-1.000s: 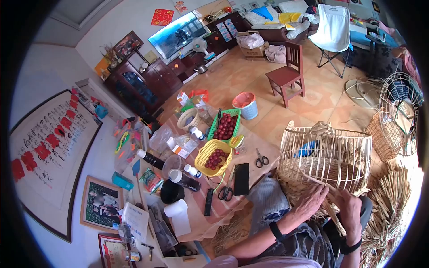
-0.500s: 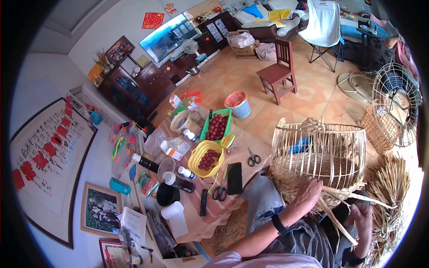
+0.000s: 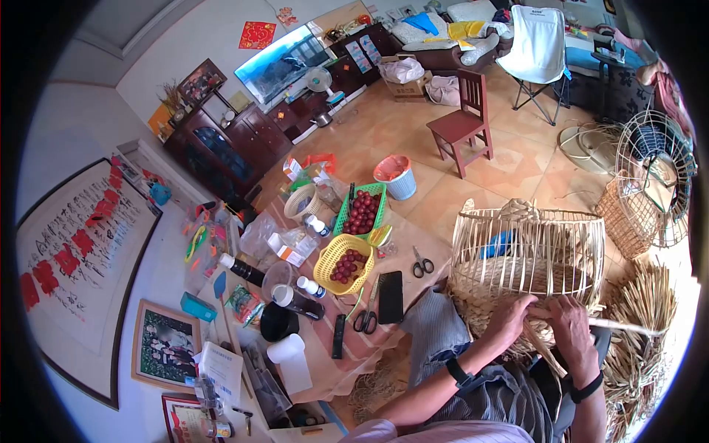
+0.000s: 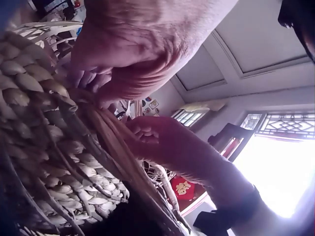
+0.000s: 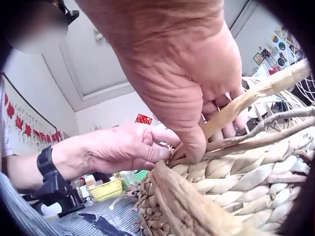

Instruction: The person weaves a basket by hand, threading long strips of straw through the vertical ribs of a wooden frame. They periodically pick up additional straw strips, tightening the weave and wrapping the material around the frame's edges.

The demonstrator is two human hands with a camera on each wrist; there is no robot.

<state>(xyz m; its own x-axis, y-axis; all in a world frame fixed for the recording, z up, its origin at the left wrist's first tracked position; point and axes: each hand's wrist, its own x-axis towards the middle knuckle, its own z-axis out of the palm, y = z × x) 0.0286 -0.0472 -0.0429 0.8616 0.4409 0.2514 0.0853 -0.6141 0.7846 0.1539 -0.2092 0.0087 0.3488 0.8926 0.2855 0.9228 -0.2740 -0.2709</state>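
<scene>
A half-woven basket [image 3: 532,279], thick braided weave below and bare upright stakes above, rests at the person's lap. At the top edge of the weave, the left hand [image 3: 508,323] pinches the straw strips, its fingertips partly hidden among them. Close beside it, the right hand [image 3: 573,334] holds a flat pale strip [image 5: 256,96]; in the right wrist view its thumb presses at the woven rim. Another wide strip [image 4: 115,135] hangs down from between the hands over the weave's outer side. Some right fingers are hidden behind the strip.
A bundle of dry straw [image 3: 642,347] lies right of the basket. The table [image 3: 325,369] at left bears scissors [image 3: 365,320], a phone [image 3: 390,297], a yellow basket [image 3: 325,272] of red fruit and several bottles. A wooden chair [image 3: 459,125] and a wire-frame basket [image 3: 653,166] stand beyond.
The right hand first drew down and away from the rim, then came back up beside the left hand and took hold of a strip. The left hand stayed at the rim.
</scene>
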